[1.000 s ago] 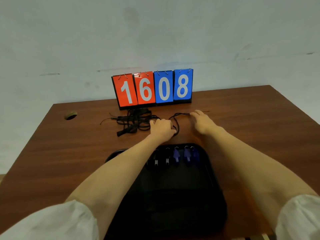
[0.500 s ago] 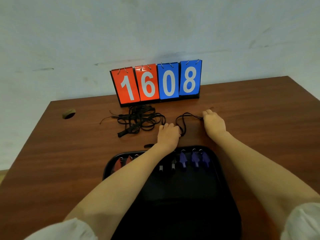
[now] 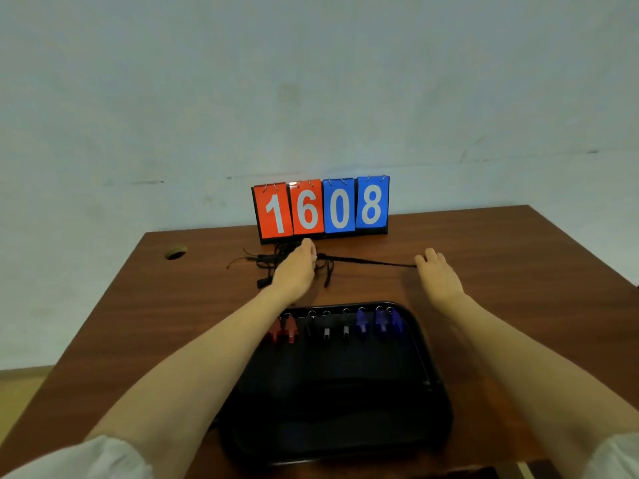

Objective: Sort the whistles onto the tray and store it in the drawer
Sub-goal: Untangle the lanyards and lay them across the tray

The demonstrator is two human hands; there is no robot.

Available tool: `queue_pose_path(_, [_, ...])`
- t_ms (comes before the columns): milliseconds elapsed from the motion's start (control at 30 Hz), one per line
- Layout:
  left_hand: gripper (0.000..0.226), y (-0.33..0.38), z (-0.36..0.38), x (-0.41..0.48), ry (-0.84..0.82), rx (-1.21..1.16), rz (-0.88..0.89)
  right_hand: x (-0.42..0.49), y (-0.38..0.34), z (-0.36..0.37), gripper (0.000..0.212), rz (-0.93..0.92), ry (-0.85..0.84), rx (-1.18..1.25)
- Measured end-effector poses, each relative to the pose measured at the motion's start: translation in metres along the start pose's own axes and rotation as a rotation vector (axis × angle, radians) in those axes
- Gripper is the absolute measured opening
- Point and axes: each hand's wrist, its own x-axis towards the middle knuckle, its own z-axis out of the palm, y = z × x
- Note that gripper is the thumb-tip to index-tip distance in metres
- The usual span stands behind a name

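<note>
A black tray (image 3: 432, 371) lies on the wooden table in front of me. Along its far edge sit red whistles (image 3: 283, 331), black whistles (image 3: 326, 330) and blue whistles (image 3: 378, 323) in a row. Beyond the tray, my left hand (image 3: 295, 269) grips one end of a black cord (image 3: 366, 261) beside a tangle of black cords (image 3: 273, 261). My right hand (image 3: 437, 273) pinches the other end, and the cord runs taut between the two hands.
A flip scoreboard (image 3: 321, 209) reading 1608 stands at the table's back edge against the wall. A round cable hole (image 3: 175, 253) is at the far left of the table (image 3: 518, 264). The table's right edge falls off at the right.
The hands have moved apart: the left went back towards the cord pile, the right went right, and the looped cord is now stretched straight. The camera has tilted up.
</note>
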Motion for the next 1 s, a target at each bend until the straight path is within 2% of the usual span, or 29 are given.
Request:
queue_pose_path(167, [0.026, -0.013, -0.050, -0.038, -0.079, 0.110, 0.095, -0.021, -0.006, -0.042, 0.039, 0.006, 0.119, 0.013])
queue_pose_path(367, [0.029, -0.043, -0.077, -0.086, 0.000, 0.133, 0.071, -0.054, -0.029, -0.066, 0.051, -0.081, 0.208, 0.077])
queue_pose_path(433, [0.023, -0.051, -0.078, -0.100, 0.009, 0.113, 0.044, -0.066, -0.036, -0.068, 0.048, -0.074, 0.196, 0.175])
queue_pose_path(567, [0.018, -0.063, -0.075, -0.125, 0.079, 0.030, -0.062, -0.088, -0.036, -0.061, 0.015, -0.021, 0.144, 0.316])
queue_pose_path(633, [0.016, -0.070, -0.071, -0.136, 0.060, 0.018, -0.090, -0.098, -0.032, -0.054, 0.018, -0.030, 0.090, 0.340])
queue_pose_path(800, [0.027, -0.080, -0.051, -0.156, -0.125, 0.043, -0.079, -0.117, -0.020, -0.032, 0.022, 0.022, -0.030, 0.366])
queue_pose_path(933, [0.010, -0.085, -0.035, -0.170, -0.067, -0.038, -0.162, -0.132, -0.009, -0.021, 0.015, 0.067, -0.087, 0.373])
queue_pose_path(1000, [0.012, -0.086, -0.030, -0.176, -0.078, -0.008, -0.181, -0.138, -0.003, -0.018, 0.012, 0.074, -0.122, 0.382])
